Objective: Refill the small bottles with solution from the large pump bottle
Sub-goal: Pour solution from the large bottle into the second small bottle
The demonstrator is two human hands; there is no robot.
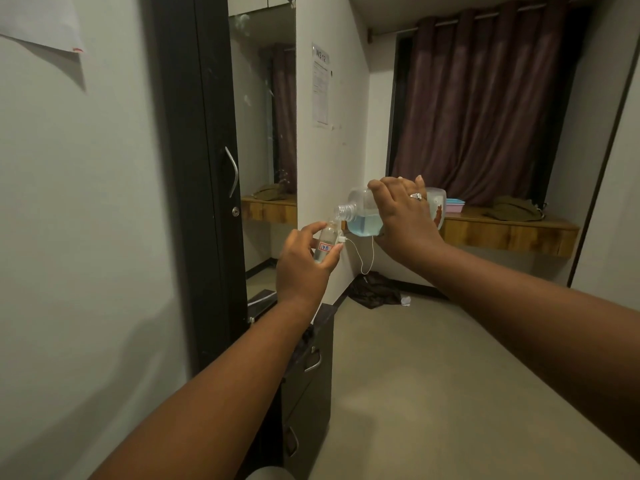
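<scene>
My right hand (403, 216) grips the large clear bottle (363, 214), which is tipped on its side with its pump top off. Blue solution lies in its lower part. Its threaded neck points left and down, right over the mouth of a small clear bottle (326, 242). My left hand (304, 261) holds that small bottle upright in mid-air; it carries a white label reading 178. Both bottles are held out in front of me, above the floor.
A dark cabinet door with a metal handle (232, 171) stands at the left, with a low drawer unit (308, 375) below my left arm. A wooden shelf (509, 233) with a pink and blue box (454, 205) runs under maroon curtains. A dark bag (375, 289) lies on the floor.
</scene>
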